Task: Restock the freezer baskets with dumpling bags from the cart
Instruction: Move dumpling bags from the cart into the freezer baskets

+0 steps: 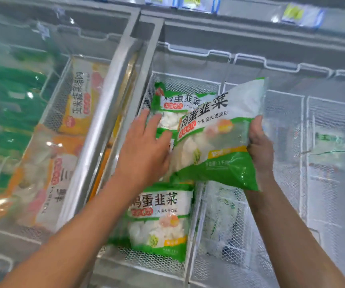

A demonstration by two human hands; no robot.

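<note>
A green and white dumpling bag (pixel 219 134) hangs tilted over the white mesh freezer basket (pixel 153 260). My right hand (pixel 260 146) grips its right edge. Fingers spread, my left hand (pixel 146 148) lies flat against the bag's left side and on the bags beneath it. Two more green and white dumpling bags lie in that basket: one at the far end (pixel 173 104), partly covered, and one at the near end (pixel 161 221).
The basket to the right (pixel 225 223) holds a pale bag low down. Further right are mesh baskets (pixel 333 129) with a little stock. Under the shut glass lid (pixel 32 121) on the left lie orange and green bags. Price tags (pixel 300 14) line the top shelf edge.
</note>
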